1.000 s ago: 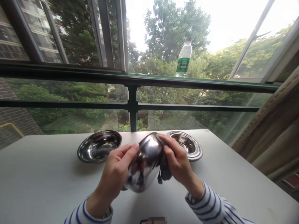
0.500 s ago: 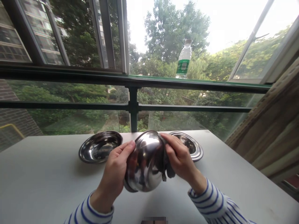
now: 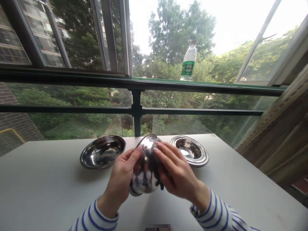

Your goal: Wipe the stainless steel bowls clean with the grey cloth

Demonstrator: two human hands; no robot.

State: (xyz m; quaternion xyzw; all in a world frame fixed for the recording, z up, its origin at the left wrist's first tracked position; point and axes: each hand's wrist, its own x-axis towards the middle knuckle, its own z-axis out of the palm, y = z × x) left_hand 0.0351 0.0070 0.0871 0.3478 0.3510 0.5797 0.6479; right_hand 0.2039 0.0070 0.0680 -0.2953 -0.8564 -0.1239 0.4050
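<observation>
A shiny stainless steel bowl [image 3: 145,178] is held tilted above the table, its rounded outside facing me. My left hand [image 3: 120,176] grips it by the left rim, thumb on the outer surface. Pressed against the bowl's right side, my right hand [image 3: 178,170] holds a dark grey cloth [image 3: 157,160], mostly covered by the fingers. Behind my left hand a wide steel bowl [image 3: 103,152] rests on the table. Another steel bowl with a broad rim [image 3: 204,157] sits beyond my right hand.
The white table [image 3: 55,183] reaches to the window and a dark green railing [image 3: 96,80]. A plastic bottle with a green label [image 3: 189,65] stands on the railing ledge. A curtain [image 3: 284,138] hangs at the right.
My right hand has slid left with the cloth, over more of the bowl's outer surface. The left hand keeps its hold, and the other two bowls stay in place.
</observation>
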